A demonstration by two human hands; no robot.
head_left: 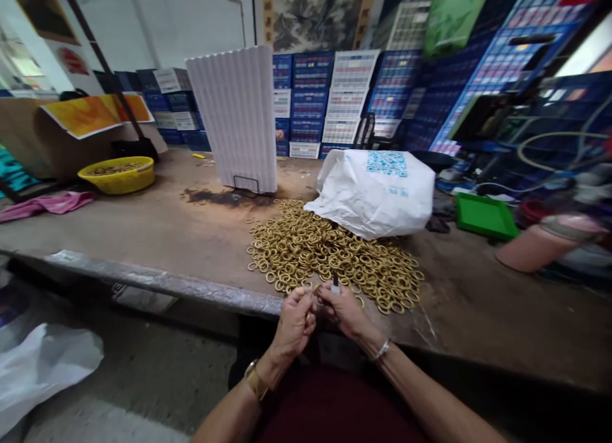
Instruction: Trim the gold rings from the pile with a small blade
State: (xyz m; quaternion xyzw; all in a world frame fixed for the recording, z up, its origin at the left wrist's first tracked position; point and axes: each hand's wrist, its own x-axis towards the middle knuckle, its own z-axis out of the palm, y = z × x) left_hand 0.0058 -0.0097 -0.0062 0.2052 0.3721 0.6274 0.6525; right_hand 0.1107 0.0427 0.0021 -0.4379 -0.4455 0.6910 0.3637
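Note:
Over the front edge of the bench, my left hand [296, 320] is closed, thumb and fingers pinched together on what looks like a brass-coloured ring, mostly covered by the fingertips. Close against it, my right hand [347, 310] is wrapped round a small tool with a pale grey body [335, 289] and a dark upper end. Its working end is hidden between the hands. Just beyond lies a broad heap of brass-coloured rings [329, 252], with a few loose ones along its border.
Behind the heap slumps a white plastic bag [377, 194]. A corrugated white panel [236, 124] stands upright in a wire holder. To the left sits a yellow basin [117, 183] of small pieces beside a pink cloth [48, 204]. A green tray [485, 215] and pink bottle [545, 242] are right.

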